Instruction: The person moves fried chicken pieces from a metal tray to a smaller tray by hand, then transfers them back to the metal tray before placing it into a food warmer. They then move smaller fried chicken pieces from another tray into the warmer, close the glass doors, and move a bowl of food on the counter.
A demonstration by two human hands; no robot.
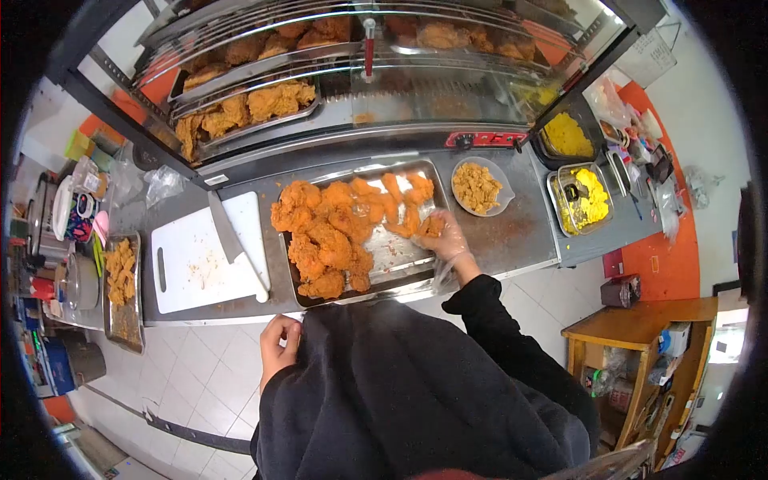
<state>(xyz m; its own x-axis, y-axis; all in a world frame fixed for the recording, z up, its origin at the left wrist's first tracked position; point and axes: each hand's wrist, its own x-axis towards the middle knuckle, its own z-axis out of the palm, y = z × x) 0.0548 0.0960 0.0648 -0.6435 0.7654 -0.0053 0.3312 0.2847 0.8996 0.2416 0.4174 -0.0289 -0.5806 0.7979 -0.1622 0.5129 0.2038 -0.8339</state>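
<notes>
My right hand (450, 242), in a clear plastic glove, pinches a piece of fried chicken (433, 226) over the right side of a metal tray (400, 270). Large orange-brown fried chicken pieces (324, 240) crowd the left of this tray. Smaller fried pieces (392, 187) lie along its upper right. My left hand (278, 350) is bare, its fingers curled closed, near the counter's front edge below the tray. Nothing shows in it.
A knife (234, 240) lies across a white cutting board (180, 254) on the left. Right of the tray stands a bowl of fried bits (477, 187), with yellow food trays (590, 198) beyond. A glass display cabinet (360, 112) with chicken borders the back. Far left is a narrow tray (124, 324).
</notes>
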